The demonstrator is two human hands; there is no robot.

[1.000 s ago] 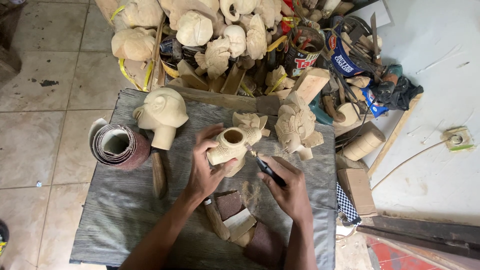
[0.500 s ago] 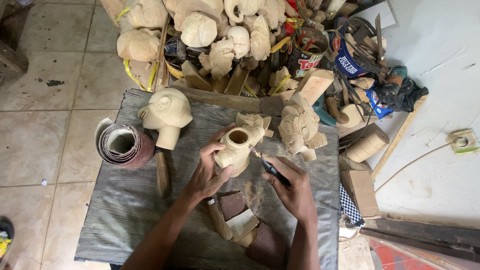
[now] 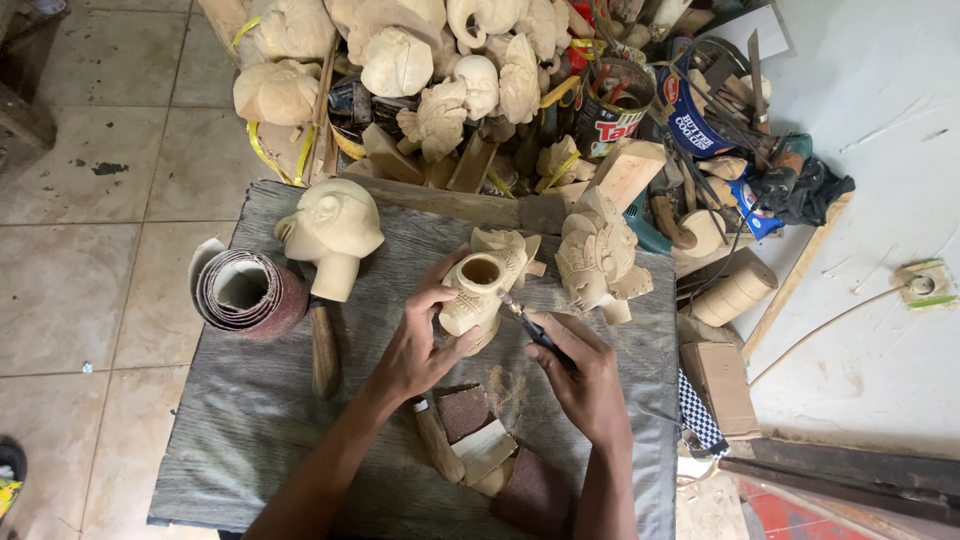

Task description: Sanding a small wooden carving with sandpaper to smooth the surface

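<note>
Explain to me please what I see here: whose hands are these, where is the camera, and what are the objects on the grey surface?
The camera sits on a person's head and looks straight down, so the two arms coming from the bottom edge are that person's own. The left hand holds a small pale wooden carving with a hollow top. The right hand holds a thin dark tool, its tip against the carving. They work over a grey cloth. On it lie a carved wooden head, a roll of sandpaper, a second carved figure, a wooden-handled tool and loose sandpaper pieces. Behind the cloth is a pile of more carvings, cans and tools.
</note>
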